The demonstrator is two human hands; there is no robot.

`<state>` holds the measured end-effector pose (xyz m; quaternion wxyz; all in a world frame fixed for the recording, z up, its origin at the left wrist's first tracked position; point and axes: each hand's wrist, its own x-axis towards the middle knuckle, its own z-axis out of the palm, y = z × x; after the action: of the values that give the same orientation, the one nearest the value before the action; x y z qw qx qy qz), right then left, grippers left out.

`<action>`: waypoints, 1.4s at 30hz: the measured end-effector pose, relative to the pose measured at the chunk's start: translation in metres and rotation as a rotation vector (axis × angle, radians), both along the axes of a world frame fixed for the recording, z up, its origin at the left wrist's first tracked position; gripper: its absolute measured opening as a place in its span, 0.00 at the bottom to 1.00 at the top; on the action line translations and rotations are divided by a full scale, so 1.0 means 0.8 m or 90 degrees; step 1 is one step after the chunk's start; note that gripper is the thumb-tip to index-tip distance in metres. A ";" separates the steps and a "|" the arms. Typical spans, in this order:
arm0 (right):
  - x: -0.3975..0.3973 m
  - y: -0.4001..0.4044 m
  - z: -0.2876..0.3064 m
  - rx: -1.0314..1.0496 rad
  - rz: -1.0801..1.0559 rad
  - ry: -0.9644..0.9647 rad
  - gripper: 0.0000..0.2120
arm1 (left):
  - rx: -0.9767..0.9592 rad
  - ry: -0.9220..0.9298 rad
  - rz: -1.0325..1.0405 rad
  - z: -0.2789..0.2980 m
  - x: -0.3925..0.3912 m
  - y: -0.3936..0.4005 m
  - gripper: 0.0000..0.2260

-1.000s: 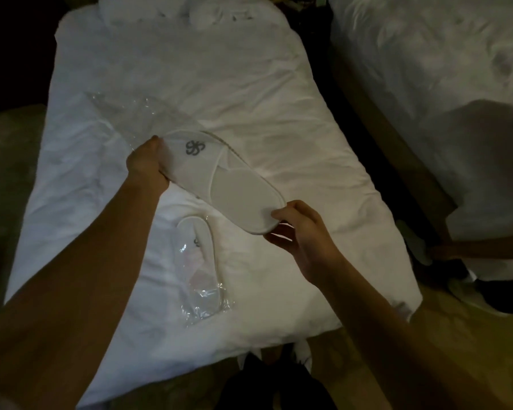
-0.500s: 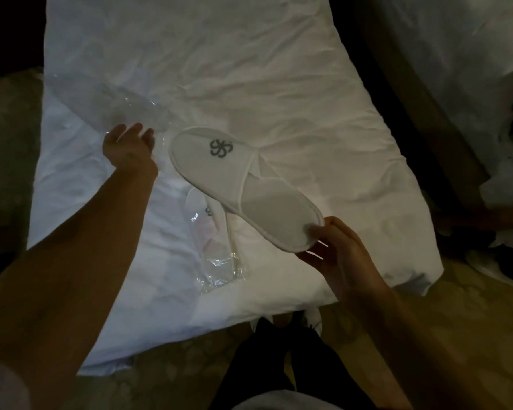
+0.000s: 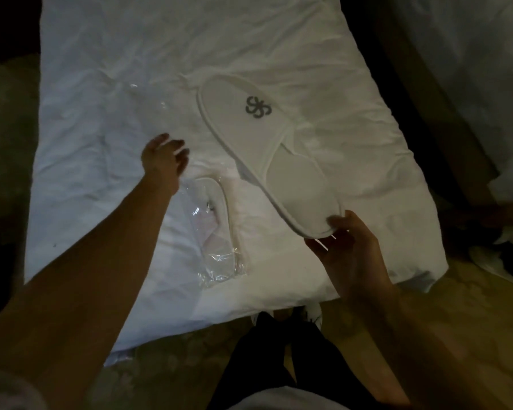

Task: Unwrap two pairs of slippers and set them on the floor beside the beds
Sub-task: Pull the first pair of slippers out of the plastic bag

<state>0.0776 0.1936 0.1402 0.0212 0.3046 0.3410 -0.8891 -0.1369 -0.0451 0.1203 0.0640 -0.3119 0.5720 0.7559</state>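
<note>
White slipper (image 3: 267, 149) pinched by its heel in my right grip (image 3: 342, 241) runs up-left away, while my spread, empty left grip (image 3: 165, 156) hovers nearest the wrapped pair (image 3: 216, 229)

White slipper (image 3: 267, 161) held aloft, wrapped pair (image 3: 216, 232) on bed

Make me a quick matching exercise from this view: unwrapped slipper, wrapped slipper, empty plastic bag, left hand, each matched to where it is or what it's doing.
Things:
1. unwrapped slipper
2. wrapped slipper
3. empty plastic bag
4. left hand

States:
A. lying on the bed in clear film
B. open, holding nothing
C. held at the heel by the right hand
D. flat on the sheet beyond the left hand

Pairs: 1-C, 2-A, 3-D, 4-B
</note>
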 end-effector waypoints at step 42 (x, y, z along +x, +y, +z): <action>-0.017 -0.114 -0.003 -0.240 0.219 -0.119 0.14 | 0.432 0.086 -0.181 -0.015 0.191 0.037 0.35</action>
<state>0.0640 0.1026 0.1375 0.2595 0.3139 0.2126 -0.8882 0.0158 -0.0154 0.1081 0.2302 -0.1393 0.3297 0.9049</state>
